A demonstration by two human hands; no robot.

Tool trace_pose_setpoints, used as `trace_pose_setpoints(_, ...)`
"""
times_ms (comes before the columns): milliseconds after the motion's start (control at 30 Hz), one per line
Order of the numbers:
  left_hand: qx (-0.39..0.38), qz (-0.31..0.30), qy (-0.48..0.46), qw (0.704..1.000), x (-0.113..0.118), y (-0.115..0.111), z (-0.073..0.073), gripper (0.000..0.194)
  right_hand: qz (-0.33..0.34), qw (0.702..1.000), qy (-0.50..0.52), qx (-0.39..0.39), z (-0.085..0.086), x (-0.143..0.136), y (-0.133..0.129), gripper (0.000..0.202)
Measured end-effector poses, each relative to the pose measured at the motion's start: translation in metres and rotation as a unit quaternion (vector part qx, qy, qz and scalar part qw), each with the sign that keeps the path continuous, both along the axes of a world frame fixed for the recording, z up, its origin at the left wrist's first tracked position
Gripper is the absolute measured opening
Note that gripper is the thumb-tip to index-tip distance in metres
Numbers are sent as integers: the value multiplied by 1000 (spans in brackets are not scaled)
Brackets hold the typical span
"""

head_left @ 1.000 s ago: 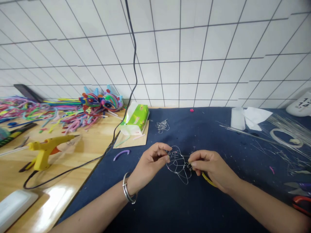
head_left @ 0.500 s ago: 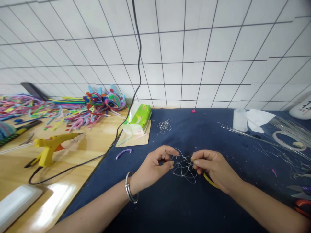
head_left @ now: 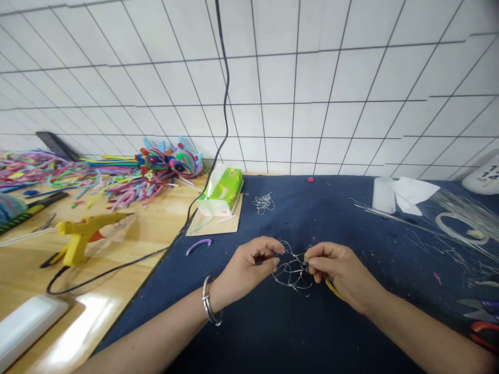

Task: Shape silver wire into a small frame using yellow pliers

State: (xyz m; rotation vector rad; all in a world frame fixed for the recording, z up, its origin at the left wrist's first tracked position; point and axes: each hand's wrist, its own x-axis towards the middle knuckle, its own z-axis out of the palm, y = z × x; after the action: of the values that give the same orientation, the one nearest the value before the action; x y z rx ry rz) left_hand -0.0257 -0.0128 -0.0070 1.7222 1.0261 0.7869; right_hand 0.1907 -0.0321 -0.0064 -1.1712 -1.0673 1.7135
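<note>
A loose frame of thin silvery wire loops (head_left: 290,284) hangs between my two hands over the dark blue cloth (head_left: 265,332). My left hand (head_left: 253,265), with a silver bangle at the wrist, pinches the frame's left edge between thumb and fingers. On the other side, my right hand (head_left: 335,270) has thumb and forefinger closed on the wire at the frame's right edge. Something yellow (head_left: 334,290), partly hidden, shows beneath the right palm; I cannot tell what it is. A small heap of wire pieces (head_left: 264,203) lies farther back on the cloth.
At left, a yellow glue gun (head_left: 83,236) stands on the wooden table near colourful fuzzy stems (head_left: 128,192). A green tissue pack (head_left: 224,189) and a curved purple piece (head_left: 198,245) lie closer. Rightward are straight wires (head_left: 413,223), a white ring (head_left: 442,223) and red-handled pliers (head_left: 483,332).
The wire frame has turned slightly between my hands, its lower loops sitting a little differently. Both hands keep their pinch, nearly in place.
</note>
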Motion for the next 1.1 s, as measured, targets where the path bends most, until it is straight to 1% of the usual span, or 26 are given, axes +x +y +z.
trace_pose_setpoints(100, 18, 6, 2, 1000, 1, 0, -1, 17, 2, 1000, 2, 3, -2, 0, -1, 9)
trace_pose_setpoints(300, 35, 16, 10, 999, 2, -2, 1, 17, 2, 1000, 2, 3, -1, 0, -1, 9)
trace_pose_setpoints(567, 26, 18, -7, 999, 1, 1, -2, 15, -1, 1000, -5, 10, 3, -1, 0, 9)
trace_pose_setpoints(833, -61, -10, -79, 995, 2, 1, -2, 9, 1, 1000, -3, 8, 3, -1, -1, 9)
trace_pose_setpoints(1000, -145, -22, -108, 983, 2, 2, 1, 10, -3, 1000, 11, -7, 2, 0, 0, 9)
trace_pose_setpoints(1100, -163, -24, -119, 979, 3, 3, 3, 12, -4, 999, 27, -19, 1, 1, 1, 11)
